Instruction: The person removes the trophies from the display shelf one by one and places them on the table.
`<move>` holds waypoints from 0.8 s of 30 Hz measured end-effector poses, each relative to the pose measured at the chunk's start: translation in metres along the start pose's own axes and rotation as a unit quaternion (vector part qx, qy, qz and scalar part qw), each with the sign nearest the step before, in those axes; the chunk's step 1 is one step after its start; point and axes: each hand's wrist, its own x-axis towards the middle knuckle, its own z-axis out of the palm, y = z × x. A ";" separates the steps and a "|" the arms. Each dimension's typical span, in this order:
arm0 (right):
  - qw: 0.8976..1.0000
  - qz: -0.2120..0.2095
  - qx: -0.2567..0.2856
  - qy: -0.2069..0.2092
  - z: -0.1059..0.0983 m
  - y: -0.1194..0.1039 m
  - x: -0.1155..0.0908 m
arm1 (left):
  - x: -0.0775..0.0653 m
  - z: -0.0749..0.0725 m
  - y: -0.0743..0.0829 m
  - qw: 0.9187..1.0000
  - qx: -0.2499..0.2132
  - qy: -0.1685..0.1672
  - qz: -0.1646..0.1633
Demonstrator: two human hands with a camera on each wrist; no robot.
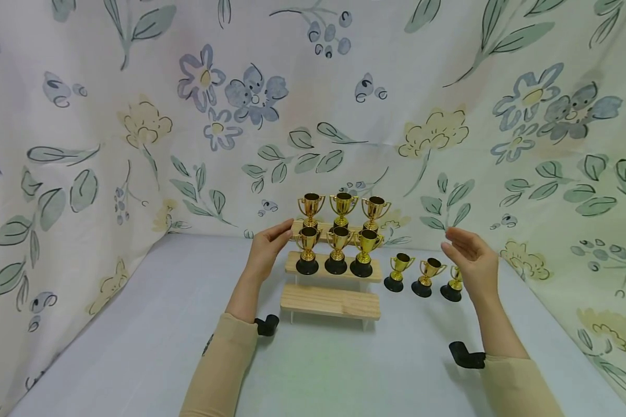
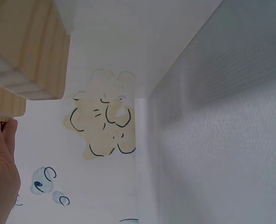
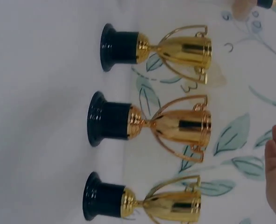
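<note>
A three-step wooden display stand (image 1: 330, 301) holds small gold trophies on black bases. Three, including an upper trophy (image 1: 342, 209), stand on the top step, and three, including a lower trophy (image 1: 337, 249), on the middle one. My left hand (image 1: 263, 255) is at the left end of the top step, fingers fairly straight and fingertips right at the board's end (image 2: 9, 102). To the right, three more trophies stand upright in a row on the table, among them a middle trophy (image 3: 175, 128). Above the rightmost trophy (image 1: 452, 285), partly covering it in the head view, my right hand (image 1: 475, 266) holds nothing, fingers relaxed.
The bottom step of the stand carries no trophy. A pale cloth covers the table (image 1: 151, 324). Behind and at the sides hangs a floral curtain (image 1: 302, 116), close behind the stand. Black wrist mounts (image 1: 466, 355) stick out from both sleeves.
</note>
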 end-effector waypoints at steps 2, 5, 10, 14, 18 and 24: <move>1.000 -0.011 0.022 -0.018 0.008 -0.007 -0.002 | 0.001 0.000 -0.001 1.000 0.001 0.001 0.000; 0.997 -0.025 0.059 -0.053 0.021 -0.019 -0.005 | 0.002 -0.001 -0.002 1.000 0.001 0.000 0.000; 0.988 -0.046 0.093 -0.113 0.042 -0.036 -0.011 | 0.002 -0.001 -0.003 1.000 0.001 -0.002 0.001; 0.984 -0.053 0.099 -0.141 0.058 -0.045 -0.014 | 0.002 -0.001 -0.002 1.000 0.002 0.000 0.001; 0.981 -0.056 0.102 -0.157 0.071 -0.049 -0.014 | 0.001 -0.001 -0.001 1.000 0.000 0.001 0.003; 0.977 -0.049 0.110 -0.173 0.084 -0.050 -0.014 | 0.002 -0.001 -0.002 1.000 0.000 0.000 -0.001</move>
